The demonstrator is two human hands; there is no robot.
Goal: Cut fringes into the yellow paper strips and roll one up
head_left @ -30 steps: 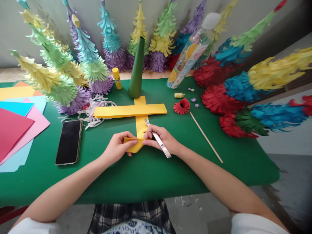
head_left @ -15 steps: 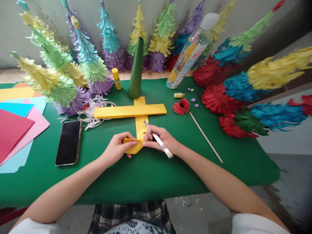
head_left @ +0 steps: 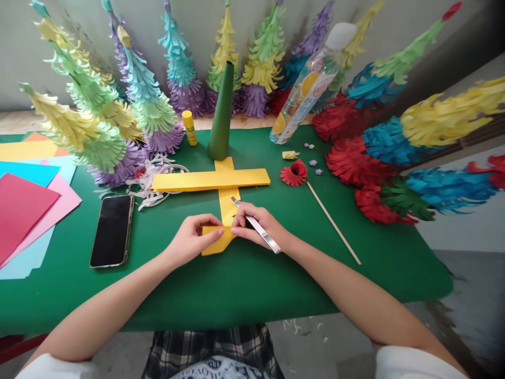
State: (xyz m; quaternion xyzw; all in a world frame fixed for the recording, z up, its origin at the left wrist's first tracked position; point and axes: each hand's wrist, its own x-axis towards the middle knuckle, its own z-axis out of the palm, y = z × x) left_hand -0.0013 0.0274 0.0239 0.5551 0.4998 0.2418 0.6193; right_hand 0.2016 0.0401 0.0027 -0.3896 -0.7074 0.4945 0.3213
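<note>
My left hand [head_left: 198, 234] pinches the near, folded end of a yellow paper strip [head_left: 228, 202] between thumb and fingers. Close beside it, my right hand [head_left: 258, 225] has its fingertips on the same fold and also holds a silver craft knife [head_left: 262, 233] slanting across the palm, blade end up and left. A second yellow strip [head_left: 240, 179] lies crosswise over the first. Behind both strips stands a dark green paper cone [head_left: 221, 118]. Part of the fold is hidden by my fingers.
A phone [head_left: 112, 231], white paper scraps [head_left: 152, 181] and coloured sheets [head_left: 27, 210] lie left. A glue stick [head_left: 189, 128] and a tilted bottle [head_left: 307, 87] stand behind. A wooden stick [head_left: 333, 222] and red fringed paper [head_left: 293, 172] lie right. Fringed paper cones [head_left: 177, 63] line the back.
The folded end of the yellow strip has turned and lowered slightly, now showing a flatter face between my hands. Both hands keep their hold, with only small finger shifts.
</note>
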